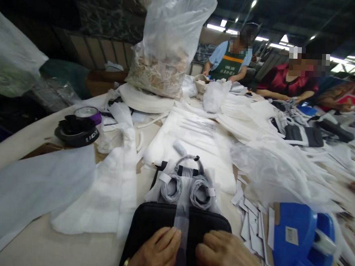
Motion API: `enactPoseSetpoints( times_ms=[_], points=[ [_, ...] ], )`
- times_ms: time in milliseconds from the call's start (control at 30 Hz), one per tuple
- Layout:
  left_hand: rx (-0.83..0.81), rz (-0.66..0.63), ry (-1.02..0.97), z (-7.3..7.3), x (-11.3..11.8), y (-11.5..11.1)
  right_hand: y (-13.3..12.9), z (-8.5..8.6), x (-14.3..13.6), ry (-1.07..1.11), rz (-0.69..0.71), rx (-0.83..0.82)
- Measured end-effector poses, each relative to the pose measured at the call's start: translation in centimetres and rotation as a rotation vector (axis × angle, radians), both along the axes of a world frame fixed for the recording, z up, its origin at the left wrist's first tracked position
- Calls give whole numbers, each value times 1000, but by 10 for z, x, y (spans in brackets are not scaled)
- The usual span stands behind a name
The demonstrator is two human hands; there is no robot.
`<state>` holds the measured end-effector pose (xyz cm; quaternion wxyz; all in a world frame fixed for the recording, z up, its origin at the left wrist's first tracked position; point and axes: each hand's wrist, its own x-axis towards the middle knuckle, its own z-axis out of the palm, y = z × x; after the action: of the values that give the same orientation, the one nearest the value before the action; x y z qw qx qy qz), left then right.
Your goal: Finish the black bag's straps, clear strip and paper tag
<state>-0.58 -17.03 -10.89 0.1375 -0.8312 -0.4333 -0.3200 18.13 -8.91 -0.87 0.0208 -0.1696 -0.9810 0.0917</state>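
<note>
1. Two hands, left hand (157,252) and right hand (224,255);
2. One black case (151,225);
3. Two grey cable coils (171,187);
4. One blue tape dispenser (303,240);
5. Two other people (231,59);
6. One big plastic bag (169,43)

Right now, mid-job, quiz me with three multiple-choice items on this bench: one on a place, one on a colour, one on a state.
1. Where does the black case lie?
A. under both hands
B. on the blue dispenser
C. inside the big plastic bag

2. What colour is the tape dispenser?
A. red
B. blue
C. yellow

3. How do the left hand and right hand rest?
A. lifted clear
B. gripping scissors
C. pressed flat on the case

Answers: A, both hands lie on it; B, its body is plainly blue; C, the fingers lie flat beside the clear tape strip.
</note>
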Motion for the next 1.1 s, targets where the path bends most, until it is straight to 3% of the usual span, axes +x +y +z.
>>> enactPoseSetpoints(
  times_ms=[133, 300, 500, 700, 933, 1000, 1100],
  points=[
    [-12, 0, -20, -3, 1, -4, 23, -6, -36, -144, 109, 54],
    [25, 20, -70, -7, 2, -3, 37, -13, -53, -167, 171, 188],
    [12, -1, -73, -8, 2, -2, 45, -7, -75, -228, 212, 216],
    [19, -1, -101, -11, 3, -2, 52, -3, -96, -491, 21, 69],
    [-36, -33, -26, -8, -1, -7, 76, 8, -92, -453, -222, 59],
    [-59, -41, -20, -8, -1, -8, 78, 13, -85, -393, -271, 110],
    [-88, -33, -16, -9, -1, -9, 61, 10, -69, -91, -263, 195]
  ],
)
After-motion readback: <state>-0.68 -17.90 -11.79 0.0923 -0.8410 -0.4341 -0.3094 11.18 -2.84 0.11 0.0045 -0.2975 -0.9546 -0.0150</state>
